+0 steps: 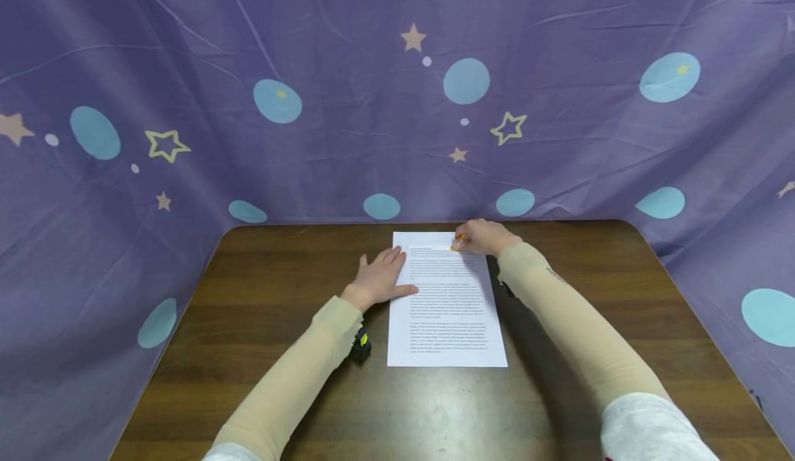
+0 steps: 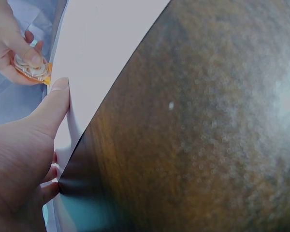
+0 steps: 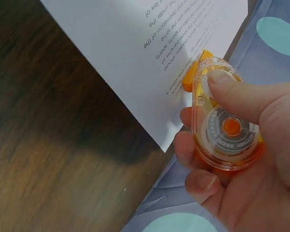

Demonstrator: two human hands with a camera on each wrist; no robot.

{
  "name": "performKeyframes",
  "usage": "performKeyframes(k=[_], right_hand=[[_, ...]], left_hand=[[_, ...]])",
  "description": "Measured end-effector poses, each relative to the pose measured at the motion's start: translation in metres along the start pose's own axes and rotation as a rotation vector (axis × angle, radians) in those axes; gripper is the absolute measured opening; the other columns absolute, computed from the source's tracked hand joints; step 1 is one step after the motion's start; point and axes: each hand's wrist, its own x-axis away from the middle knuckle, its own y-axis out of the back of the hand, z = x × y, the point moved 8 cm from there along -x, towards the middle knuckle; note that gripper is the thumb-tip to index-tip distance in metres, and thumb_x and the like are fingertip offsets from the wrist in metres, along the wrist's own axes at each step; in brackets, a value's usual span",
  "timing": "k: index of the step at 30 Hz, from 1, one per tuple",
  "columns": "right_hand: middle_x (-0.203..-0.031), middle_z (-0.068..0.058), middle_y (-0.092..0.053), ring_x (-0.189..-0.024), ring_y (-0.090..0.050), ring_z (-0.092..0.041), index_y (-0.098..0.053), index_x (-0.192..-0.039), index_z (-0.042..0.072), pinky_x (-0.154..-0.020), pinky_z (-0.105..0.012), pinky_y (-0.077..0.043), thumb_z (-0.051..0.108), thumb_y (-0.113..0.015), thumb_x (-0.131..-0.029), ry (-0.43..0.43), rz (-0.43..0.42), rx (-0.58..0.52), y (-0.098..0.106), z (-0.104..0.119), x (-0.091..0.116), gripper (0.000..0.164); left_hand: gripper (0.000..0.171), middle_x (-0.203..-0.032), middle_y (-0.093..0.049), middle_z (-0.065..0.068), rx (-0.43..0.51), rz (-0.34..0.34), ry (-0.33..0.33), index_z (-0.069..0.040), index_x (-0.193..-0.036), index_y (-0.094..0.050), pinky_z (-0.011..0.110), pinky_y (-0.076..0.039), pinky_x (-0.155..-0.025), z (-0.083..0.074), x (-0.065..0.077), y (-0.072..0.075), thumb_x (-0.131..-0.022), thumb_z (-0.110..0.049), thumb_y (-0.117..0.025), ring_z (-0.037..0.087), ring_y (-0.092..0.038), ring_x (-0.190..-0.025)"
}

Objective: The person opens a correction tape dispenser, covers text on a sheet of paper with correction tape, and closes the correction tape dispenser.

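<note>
A printed sheet of paper [image 1: 447, 337] lies on the wooden table, its lines of text facing up. My left hand [image 1: 380, 278] rests with fingers spread on the sheet's upper left edge; the thumb lies over the margin. At the top right of the page, my right hand [image 1: 487, 237] grips a correction tape dispenser [image 3: 227, 121] with a clear body and orange parts. In the right wrist view the thumb presses on its clear case, and the orange tip [image 3: 205, 55] is right at the first lines of print. The left wrist view also shows the dispenser [image 2: 34, 70] beyond the left thumb.
The brown table [image 1: 279, 268] extends on both sides of the sheet and towards me. A purple curtain [image 1: 348, 157] with stars and blue spots hangs right behind the table's far edge and along both sides. A small black device [image 1: 360, 345] sits under the left wrist.
</note>
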Motion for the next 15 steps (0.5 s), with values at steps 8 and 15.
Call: performKeyframes(k=[8, 15], right_hand=[[-0.120, -0.009, -0.075, -0.110, -0.070, -0.032, -0.076, -0.117, 0.012, -0.094, -0.054, -0.055, 0.021, -0.074, -0.099, -0.004, -0.005, 0.007, 0.0006, -0.0028, 0.0008, 0.020], [-0.125, -0.010, -0.073, -0.114, -0.069, -0.033, -0.075, -0.122, 0.010, -0.096, -0.053, -0.055, 0.018, -0.074, -0.098, -0.011, -0.001, 0.015, 0.0027, -0.0042, 0.0050, 0.025]], left_hand=[[0.095, -0.174, -0.019, 0.010, 0.005, 0.005, 0.005, -0.010, -0.166, -0.025, 0.071, -0.015, -0.120, 0.0001, 0.0006, -0.0004, -0.098, -0.067, -0.058, 0.028, -0.018, -0.160], [0.094, -0.173, -0.019, 0.010, 0.005, -0.001, 0.003, -0.010, -0.166, -0.026, 0.071, -0.015, -0.120, -0.0007, 0.0008, 0.0001, -0.098, -0.067, -0.058, 0.029, -0.019, -0.159]])
